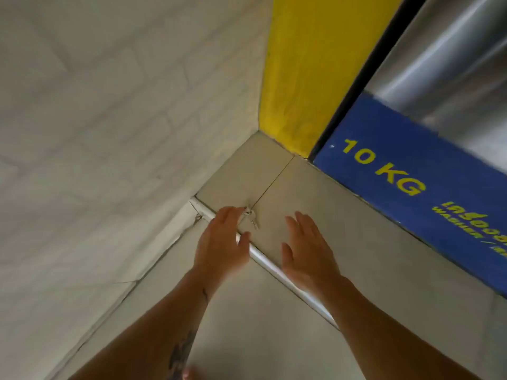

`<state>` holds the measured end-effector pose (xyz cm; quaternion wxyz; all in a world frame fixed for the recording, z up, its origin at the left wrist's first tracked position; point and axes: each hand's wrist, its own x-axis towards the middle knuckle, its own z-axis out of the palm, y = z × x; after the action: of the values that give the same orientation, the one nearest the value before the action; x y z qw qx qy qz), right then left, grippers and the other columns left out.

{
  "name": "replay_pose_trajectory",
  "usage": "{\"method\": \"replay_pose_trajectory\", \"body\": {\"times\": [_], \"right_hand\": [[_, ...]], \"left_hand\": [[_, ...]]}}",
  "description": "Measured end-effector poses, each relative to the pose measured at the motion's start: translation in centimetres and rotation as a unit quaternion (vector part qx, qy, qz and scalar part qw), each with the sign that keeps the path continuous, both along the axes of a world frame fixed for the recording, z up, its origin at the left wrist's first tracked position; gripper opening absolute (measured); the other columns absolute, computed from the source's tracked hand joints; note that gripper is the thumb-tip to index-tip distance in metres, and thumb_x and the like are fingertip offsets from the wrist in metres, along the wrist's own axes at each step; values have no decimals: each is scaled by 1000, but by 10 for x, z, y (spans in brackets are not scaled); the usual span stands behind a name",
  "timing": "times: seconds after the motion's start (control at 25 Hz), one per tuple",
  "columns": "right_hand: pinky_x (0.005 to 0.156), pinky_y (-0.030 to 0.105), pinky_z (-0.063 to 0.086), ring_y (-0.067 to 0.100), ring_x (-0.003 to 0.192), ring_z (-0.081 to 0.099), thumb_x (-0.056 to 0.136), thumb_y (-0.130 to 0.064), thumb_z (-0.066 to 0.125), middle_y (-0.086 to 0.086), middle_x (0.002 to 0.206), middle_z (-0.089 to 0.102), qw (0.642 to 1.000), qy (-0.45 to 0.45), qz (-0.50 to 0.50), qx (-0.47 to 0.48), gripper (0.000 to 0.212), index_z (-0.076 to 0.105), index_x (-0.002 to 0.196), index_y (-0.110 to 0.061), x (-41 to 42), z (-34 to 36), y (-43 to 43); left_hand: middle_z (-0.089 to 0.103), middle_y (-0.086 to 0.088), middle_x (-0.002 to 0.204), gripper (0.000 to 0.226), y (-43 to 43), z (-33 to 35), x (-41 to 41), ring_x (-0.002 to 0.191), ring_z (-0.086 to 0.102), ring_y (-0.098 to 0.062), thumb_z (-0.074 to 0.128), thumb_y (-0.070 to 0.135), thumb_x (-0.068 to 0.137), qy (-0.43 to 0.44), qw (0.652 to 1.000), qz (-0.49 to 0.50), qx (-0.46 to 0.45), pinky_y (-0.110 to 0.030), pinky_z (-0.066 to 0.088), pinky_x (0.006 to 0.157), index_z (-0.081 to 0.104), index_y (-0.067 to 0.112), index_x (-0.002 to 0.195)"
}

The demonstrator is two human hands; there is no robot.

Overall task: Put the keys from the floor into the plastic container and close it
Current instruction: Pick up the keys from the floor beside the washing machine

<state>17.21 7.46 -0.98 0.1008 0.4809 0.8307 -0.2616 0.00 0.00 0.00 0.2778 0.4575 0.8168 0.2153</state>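
A small bunch of silver keys on a ring (251,216) lies on the beige floor tile near the corner of the room. My left hand (222,242) reaches over them, its fingertips touching the ring, fingers spread and not closed around the keys. To the right of the keys my right hand (307,248) hovers above the tile, palm down, fingers apart and holding nothing. No plastic container is in view.
A metal strip (269,263) runs diagonally across the floor under both hands. A white brick wall (109,133) stands on the left, a yellow wall section (301,72) behind the corner. A washer with a blue "10 KG" panel (411,193) borders the floor on the right.
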Motion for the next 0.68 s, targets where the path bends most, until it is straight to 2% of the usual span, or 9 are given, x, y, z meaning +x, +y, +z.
{"method": "replay_pose_trajectory", "body": {"times": [0.12,0.24,0.36,0.48,0.6,0.68], "right_hand": [[123,42,15,27,153,0,100,-31,39,10,166,3,999,0,-2,45,65,12,156,-14,-14,-50,16],[122,47,17,30,152,3,97,-32,40,13,166,6,997,-2,-10,73,67,13,155,-12,-19,-86,21],[121,51,18,33,151,12,92,-36,38,18,163,17,994,-4,-10,113,70,23,154,-7,-15,-111,21],[122,47,8,31,152,7,90,-40,36,17,163,16,992,13,-14,123,72,23,154,-7,-13,-119,19],[123,44,1,27,153,-3,91,-39,33,14,166,7,993,16,-6,113,74,15,156,-9,-11,-116,20],[122,44,-2,27,152,-6,92,-39,33,13,166,2,995,14,-2,98,74,10,156,-10,-12,-112,20]], "left_hand": [[30,0,157,63,29,-51,-2,141,34,-23,56,33,90,44,999,-15,-7,-38,37,111,34,23,148],[24,-5,157,71,48,-82,5,140,28,-27,59,45,87,82,995,-33,-50,-41,34,112,29,25,149],[40,-6,136,60,53,-102,9,121,40,-29,62,45,81,146,989,-27,-24,-41,40,101,45,23,135],[47,-4,120,45,54,-112,15,104,45,-25,63,22,81,134,989,-56,36,-36,47,88,53,22,124],[48,-3,117,55,57,-107,14,99,44,-23,62,7,74,103,991,-78,45,-30,44,72,51,22,126],[44,-3,117,60,58,-100,7,100,42,-22,62,5,75,90,992,-94,3,-28,43,72,44,21,130]]}}
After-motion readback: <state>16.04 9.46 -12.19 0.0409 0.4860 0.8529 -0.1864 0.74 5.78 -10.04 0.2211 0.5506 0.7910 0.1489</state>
